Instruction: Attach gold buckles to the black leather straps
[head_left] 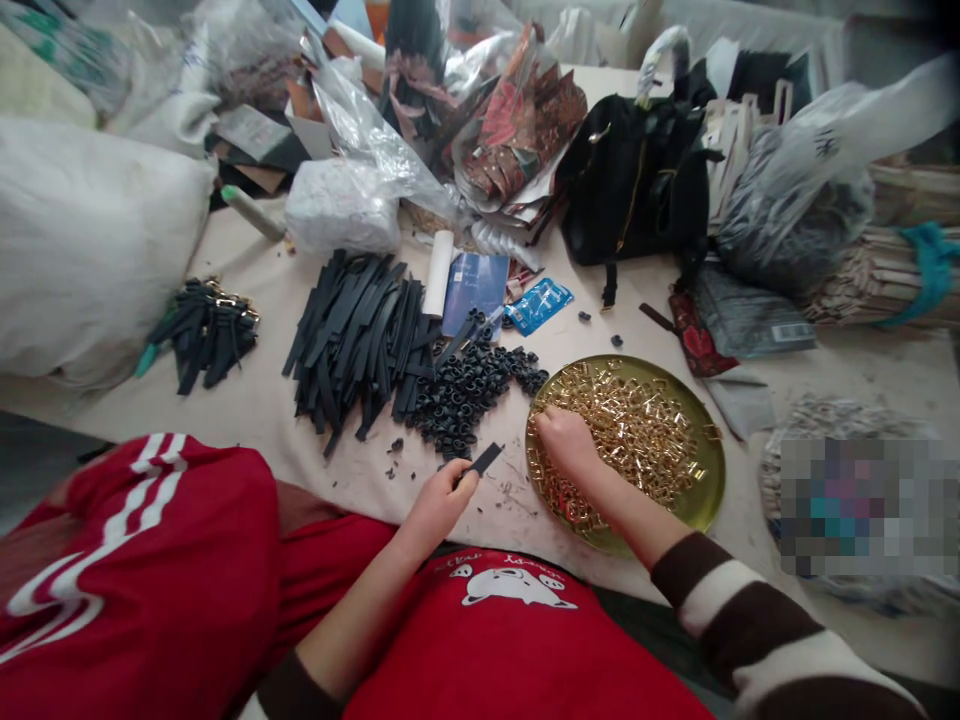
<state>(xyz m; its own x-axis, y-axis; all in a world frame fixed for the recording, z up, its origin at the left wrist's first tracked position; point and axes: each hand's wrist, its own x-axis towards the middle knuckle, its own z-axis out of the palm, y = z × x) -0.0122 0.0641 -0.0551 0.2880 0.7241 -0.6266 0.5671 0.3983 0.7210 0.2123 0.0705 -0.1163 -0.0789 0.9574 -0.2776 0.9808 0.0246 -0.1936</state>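
Note:
My left hand [442, 500] is closed on a short dark strap [487, 459] above the cloth near my body. On the left side of a round golden tray [709, 500], my right hand [566, 440] reaches into the heap of gold metal buckles [637, 425]; its fingers are pinched together, and whatever they hold is too small to make out. Beyond my left hand lies a pile of small black loops [465, 395]. Many long dark straps [352, 335] are heaped to the left of the loops. Farther left sits a bunch of straps with metal fittings [210, 330].
A black bag [637, 180] stands behind the tray. A white roll [438, 273], a blue booklet [475, 290] and a blue packet [540, 305] lie behind the loops. Plastic bags and bundles line the back; a large white sack [90, 250] fills the left.

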